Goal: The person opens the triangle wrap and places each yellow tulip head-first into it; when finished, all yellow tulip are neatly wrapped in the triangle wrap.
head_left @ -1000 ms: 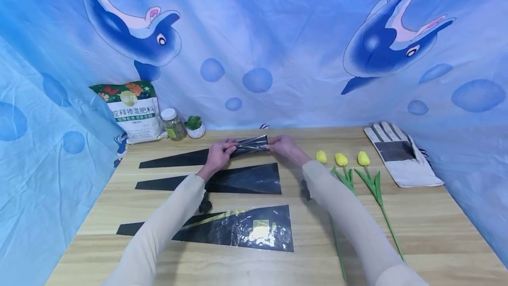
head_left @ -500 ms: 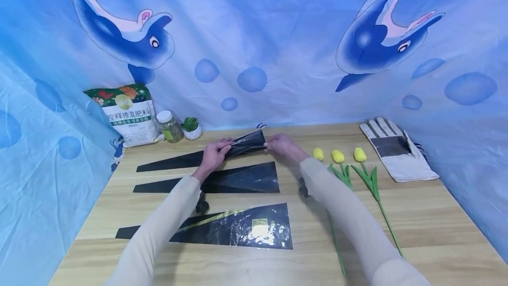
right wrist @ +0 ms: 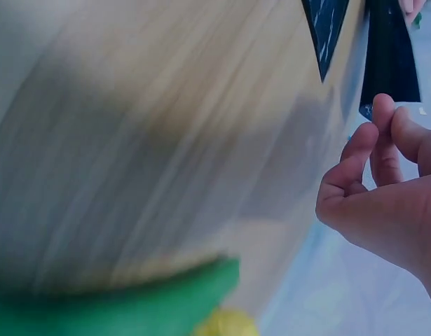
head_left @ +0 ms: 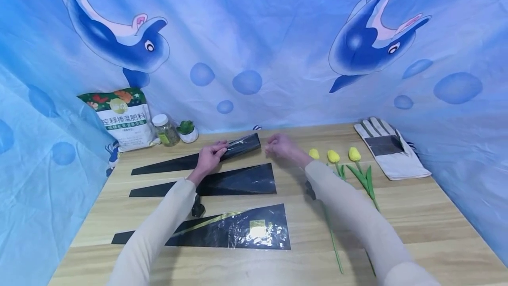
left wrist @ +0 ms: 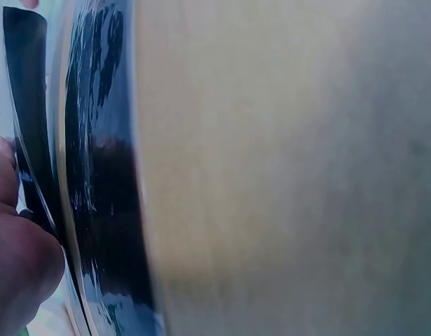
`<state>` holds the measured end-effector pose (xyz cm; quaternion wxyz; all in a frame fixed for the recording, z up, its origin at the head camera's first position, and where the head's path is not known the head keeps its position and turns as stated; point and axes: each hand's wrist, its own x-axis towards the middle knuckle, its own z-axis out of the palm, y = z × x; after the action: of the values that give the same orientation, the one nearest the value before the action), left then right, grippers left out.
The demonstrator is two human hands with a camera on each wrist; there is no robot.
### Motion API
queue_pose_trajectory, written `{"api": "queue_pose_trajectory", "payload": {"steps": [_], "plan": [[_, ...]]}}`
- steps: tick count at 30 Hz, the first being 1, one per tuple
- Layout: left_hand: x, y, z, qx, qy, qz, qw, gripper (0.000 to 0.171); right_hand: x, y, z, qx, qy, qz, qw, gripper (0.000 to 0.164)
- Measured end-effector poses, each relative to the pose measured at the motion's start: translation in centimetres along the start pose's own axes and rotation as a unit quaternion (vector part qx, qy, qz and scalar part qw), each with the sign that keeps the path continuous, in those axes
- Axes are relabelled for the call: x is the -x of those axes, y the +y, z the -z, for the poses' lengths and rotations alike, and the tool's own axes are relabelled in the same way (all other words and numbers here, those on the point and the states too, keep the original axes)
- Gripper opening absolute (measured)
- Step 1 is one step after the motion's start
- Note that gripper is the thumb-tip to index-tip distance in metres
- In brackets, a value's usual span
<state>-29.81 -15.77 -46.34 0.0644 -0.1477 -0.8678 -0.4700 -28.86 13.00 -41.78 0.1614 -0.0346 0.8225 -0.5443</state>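
The striped wrapper (head_left: 234,235) is glossy black with a diagonal gold stripe and a yellowish square. Beyond it, the middle wrapper (head_left: 242,180) and the far wrapper (head_left: 243,145) are black. Right of it, the tulips (head_left: 333,156) are yellow with green stems. Farther beyond it, the glove (head_left: 401,164) is off-white with a dark grey patch, and the backdrop (head_left: 289,78) is blue, printed with dolphins and bubbles.

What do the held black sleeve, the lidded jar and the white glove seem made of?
Black sleeve: glossy thin plastic film, judging by its bright glare streaks.
Jar: smooth, clear glass or plastic, contents showing through; I can't tell which.
Glove: probably matte cloth, as its white surface shows no shine.
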Motion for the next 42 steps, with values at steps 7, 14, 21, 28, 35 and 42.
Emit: {"api": "queue_pose_trajectory", "payload": {"steps": [7,14,21,28,35,42], "plan": [[0.0,-0.2,0.4,-0.006,0.000,-0.010,0.9999,0.023,3.6,-0.3,2.5,0.130,-0.008,0.109,0.985,0.040],[-0.6,0.1,0.7,-0.015,0.004,-0.015,0.9998,0.024,9.1,-0.1,6.5,0.172,0.006,0.125,0.977,0.034],[-0.4,0.1,0.9,-0.027,0.012,-0.014,0.9995,0.023,14.5,2.4,8.9,0.106,0.013,0.051,0.993,0.036],[-0.1,0.0,0.7,-0.026,0.012,-0.015,0.9995,0.022,18.2,4.7,8.3,0.131,0.030,-0.004,0.991,0.032],[-0.1,-0.1,0.6,-0.018,0.021,-0.018,0.9995,0.021,19.2,5.0,7.4,0.098,0.042,-0.049,0.993,0.029],[-0.1,-0.2,0.2,-0.016,0.016,-0.019,0.9996,0.021,19.5,5.8,6.5,0.004,0.031,-0.063,0.998,0.045]]}}
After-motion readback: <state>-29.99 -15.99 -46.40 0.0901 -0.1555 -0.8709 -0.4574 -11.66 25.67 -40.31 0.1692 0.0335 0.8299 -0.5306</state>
